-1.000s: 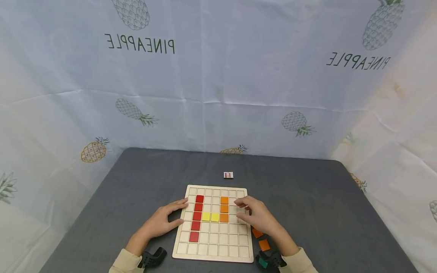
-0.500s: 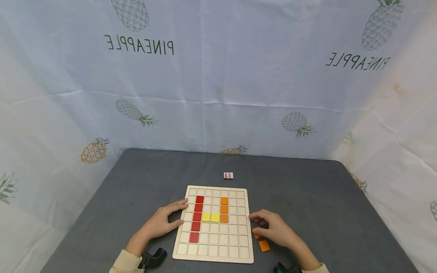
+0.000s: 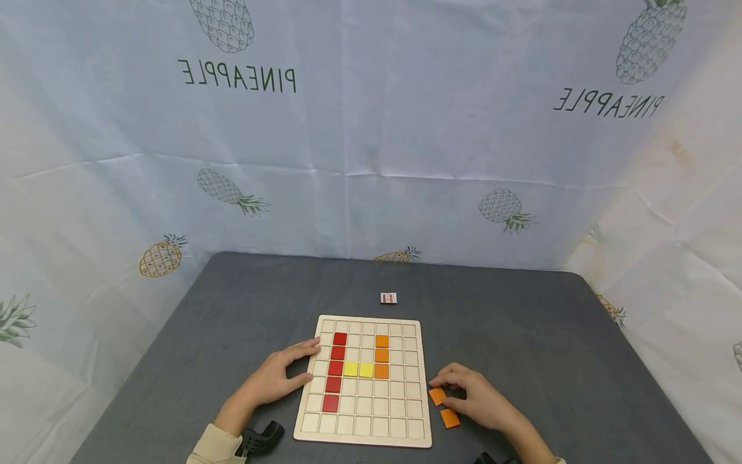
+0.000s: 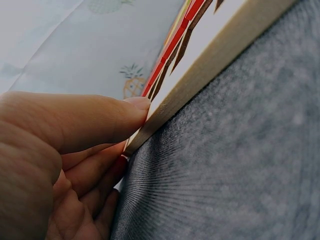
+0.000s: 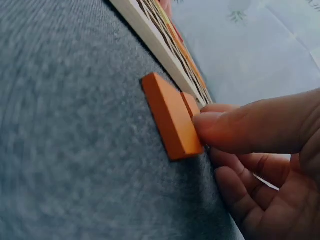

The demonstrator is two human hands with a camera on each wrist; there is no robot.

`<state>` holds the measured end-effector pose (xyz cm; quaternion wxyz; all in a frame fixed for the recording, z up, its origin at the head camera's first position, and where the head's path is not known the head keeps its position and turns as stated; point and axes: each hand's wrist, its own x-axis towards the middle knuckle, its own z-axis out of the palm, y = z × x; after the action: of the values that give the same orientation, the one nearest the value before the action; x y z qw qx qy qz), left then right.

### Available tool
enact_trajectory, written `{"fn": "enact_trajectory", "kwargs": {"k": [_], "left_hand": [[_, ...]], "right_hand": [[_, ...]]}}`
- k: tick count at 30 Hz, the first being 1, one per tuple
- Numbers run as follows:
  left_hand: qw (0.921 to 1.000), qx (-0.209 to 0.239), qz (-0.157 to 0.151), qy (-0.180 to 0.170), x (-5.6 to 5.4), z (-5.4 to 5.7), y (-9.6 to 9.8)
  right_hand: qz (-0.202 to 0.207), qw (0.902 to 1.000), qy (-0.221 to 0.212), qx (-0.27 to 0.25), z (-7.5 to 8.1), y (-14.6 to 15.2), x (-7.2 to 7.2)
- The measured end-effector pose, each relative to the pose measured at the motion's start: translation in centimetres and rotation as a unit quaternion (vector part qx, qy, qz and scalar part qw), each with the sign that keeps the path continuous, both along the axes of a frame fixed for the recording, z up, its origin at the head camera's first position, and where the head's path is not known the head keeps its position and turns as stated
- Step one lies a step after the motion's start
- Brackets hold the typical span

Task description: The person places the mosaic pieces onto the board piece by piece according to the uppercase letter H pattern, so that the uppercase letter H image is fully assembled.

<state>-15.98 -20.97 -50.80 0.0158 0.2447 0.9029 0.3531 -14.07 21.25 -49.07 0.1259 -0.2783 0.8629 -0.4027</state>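
Note:
A wooden grid board [image 3: 400, 425] lies on the table with a column of red tiles [image 3: 332, 385], two yellow tiles [image 3: 350, 368] and a column of orange tiles [image 3: 381, 356] in its cells. My left hand [image 3: 275, 374] rests at the board's left edge, fingers spread, thumb tip touching the side in the left wrist view. Right of the board, my right hand [image 3: 478, 399] has thumb and forefinger at opposite sides of a loose orange tile [image 3: 437, 396], pinching it on the table. A second loose orange tile [image 3: 449, 418] lies just nearer, below the thumb [image 5: 225, 127].
A small patterned card [image 3: 388, 298] lies beyond the board on the dark grey table [image 3: 522, 322]. Black wrist straps [image 3: 262, 438] sit on both arms. A white curtain with pineapple prints [image 3: 371, 129] hangs behind the table.
My right hand has moved from over the board's right side down and right to the loose orange tiles, its fingers lowering around the farther one. The left hand has stayed still.

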Motion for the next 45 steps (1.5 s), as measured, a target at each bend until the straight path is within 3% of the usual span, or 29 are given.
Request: {"fn": "enact_trajectory", "kwargs": {"k": [13,24,29,37,45], "left_hand": [[1.0,0.003,0.001,0.0,0.0,-0.2,0.0],[0.9999,0.01,-0.004,-0.001,0.1,-0.2,0.1],[0.9999,0.012,-0.004,-0.006,0.1,-0.1,0.0],[0.9999,0.01,-0.006,0.002,0.0,0.0,-0.1],[1.0,0.008,-0.005,-0.002,0.0,0.0,0.0]], "right_hand": [[0.008,0.9995,0.03,-0.011,-0.7,0.1,0.0],[-0.046,0.9983,0.033,0.008,-0.7,-0.3,0.0],[-0.058,0.9971,0.048,-0.009,-0.5,-1.3,0.1],[-0.043,0.9967,0.062,-0.028,-0.4,-3.8,0.1],[-0.033,0.993,0.109,-0.032,-0.7,-6.2,0.0]]}}
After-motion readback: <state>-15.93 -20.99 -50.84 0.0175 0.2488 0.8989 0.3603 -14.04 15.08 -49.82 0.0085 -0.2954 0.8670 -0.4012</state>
